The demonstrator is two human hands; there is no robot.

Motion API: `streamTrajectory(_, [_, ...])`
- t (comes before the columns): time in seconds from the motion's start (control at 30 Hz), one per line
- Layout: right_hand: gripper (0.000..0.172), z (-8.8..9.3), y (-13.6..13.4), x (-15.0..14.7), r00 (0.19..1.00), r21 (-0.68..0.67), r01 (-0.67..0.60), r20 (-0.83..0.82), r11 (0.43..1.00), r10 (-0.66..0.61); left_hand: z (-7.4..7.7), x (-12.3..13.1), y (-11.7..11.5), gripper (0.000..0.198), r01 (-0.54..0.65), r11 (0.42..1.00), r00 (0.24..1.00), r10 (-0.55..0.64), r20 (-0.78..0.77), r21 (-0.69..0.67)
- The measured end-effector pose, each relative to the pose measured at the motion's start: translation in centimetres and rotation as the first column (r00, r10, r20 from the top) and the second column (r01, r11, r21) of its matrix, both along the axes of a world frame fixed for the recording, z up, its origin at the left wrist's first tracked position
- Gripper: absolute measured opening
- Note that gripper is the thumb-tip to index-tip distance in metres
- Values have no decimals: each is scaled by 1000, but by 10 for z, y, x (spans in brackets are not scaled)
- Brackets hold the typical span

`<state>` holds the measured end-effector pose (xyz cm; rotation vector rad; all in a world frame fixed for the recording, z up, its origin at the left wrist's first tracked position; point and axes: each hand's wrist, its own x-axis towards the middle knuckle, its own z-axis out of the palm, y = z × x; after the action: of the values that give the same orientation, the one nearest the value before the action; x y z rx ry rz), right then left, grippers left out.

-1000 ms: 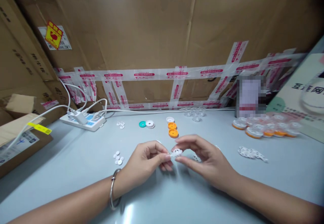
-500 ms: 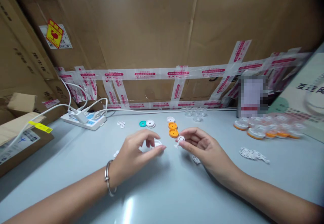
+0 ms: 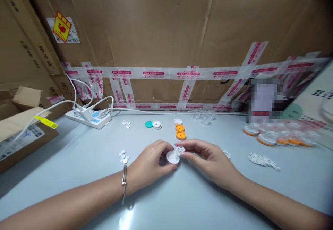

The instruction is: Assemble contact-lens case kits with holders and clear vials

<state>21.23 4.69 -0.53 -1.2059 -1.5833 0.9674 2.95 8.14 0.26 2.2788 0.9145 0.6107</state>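
Note:
My left hand [image 3: 153, 160] is closed around a shallow white round cup [image 3: 172, 158], its open side facing up toward me. Between the thumb and fingers of my right hand [image 3: 205, 155] is a small white perforated disc [image 3: 180, 150], held at the cup's upper right rim. Whether the disc touches the cup I cannot tell. Just beyond my hands lie two orange round cups [image 3: 180, 135] and a white one [image 3: 178, 121] in a row. Several small white round pieces [image 3: 123, 157] lie left of my left wrist.
Behind the table stands a big taped cardboard box [image 3: 156, 42]. A power strip [image 3: 90, 118] with white cables lies back left. Clear round covers [image 3: 204, 116], orange-based assembled pieces [image 3: 267, 139] and a white perforated pile [image 3: 262, 160] sit toward the right. A teal disc [image 3: 149, 124] lies farther back.
My hands have come together, bringing the white cup and the perforated disc close to each other. The camera view has shifted slightly. Small white pieces by my left wrist now show more fully.

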Motion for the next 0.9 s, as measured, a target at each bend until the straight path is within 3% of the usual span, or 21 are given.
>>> streamTrajectory(0.27, [22,-7,-1,-1,980,204,-98,189,974,59,-2,3,-3,18,-22,999,999,23,31,-38])
streamTrajectory(0.47, [24,-9,1,-1,955,391,-184,289,902,69,-3,3,-4,30,-11,992,994,25,108,-128])
streamTrajectory(0.73, [20,-6,0,-7,944,366,-186,323,912,63,-5,3,-3,35,-16,988,992,36,125,-155])
streamTrajectory(0.9, [8,-6,1,-9,945,339,-136,326,931,19,-6,4,-4,30,-17,994,992,31,121,-111])
